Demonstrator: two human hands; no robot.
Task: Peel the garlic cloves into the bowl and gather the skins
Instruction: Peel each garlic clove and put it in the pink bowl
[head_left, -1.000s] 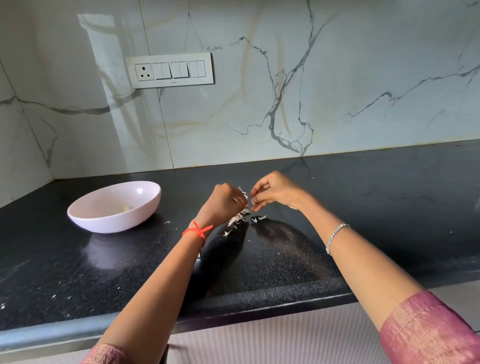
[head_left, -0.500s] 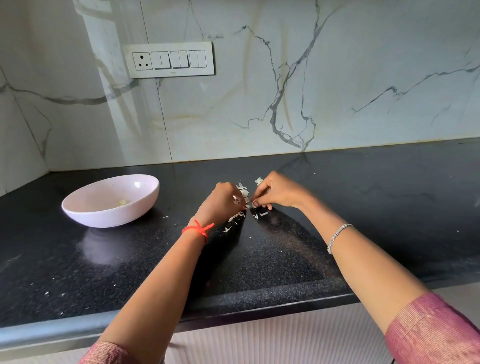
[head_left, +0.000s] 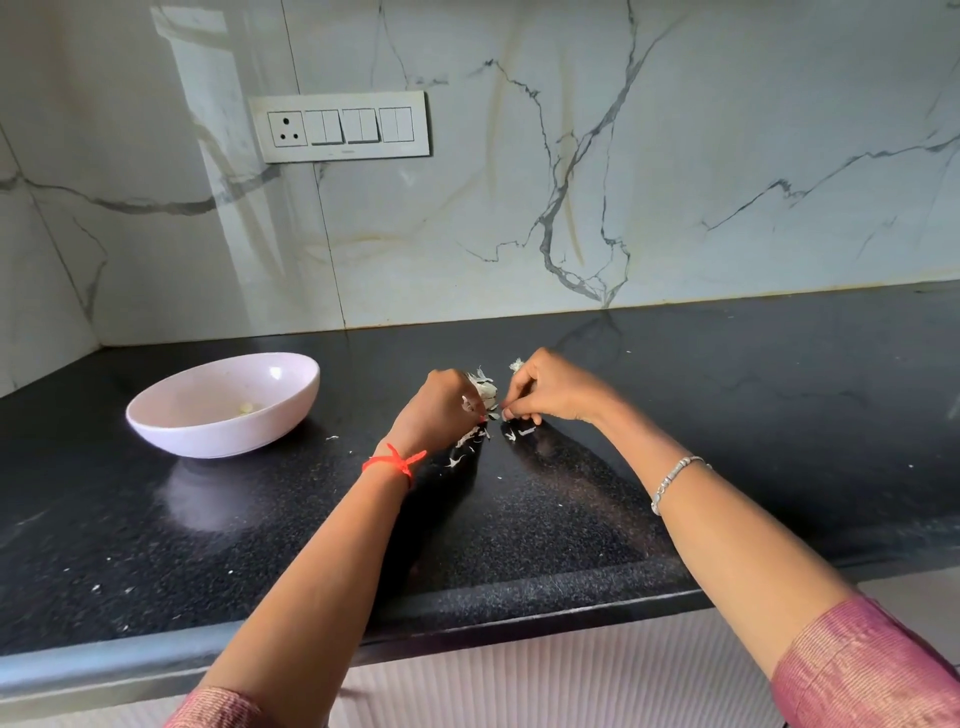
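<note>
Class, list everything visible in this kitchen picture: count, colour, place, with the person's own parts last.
Speckled stone counter: one, black, below marble wall.
Switch panel: one, white, on wall.
Round bowl: one, pale pink, counter's left.
Peeled garlic cloves: few, pale yellow, inside bowl.
Unpeeled garlic: one, white, in left hand.
Loose papery garlic skins: many, white, counter beneath hands.
Left hand: one, red wrist thread, grips garlic.
Right hand: one, silver bracelet, pinches skin.
</note>
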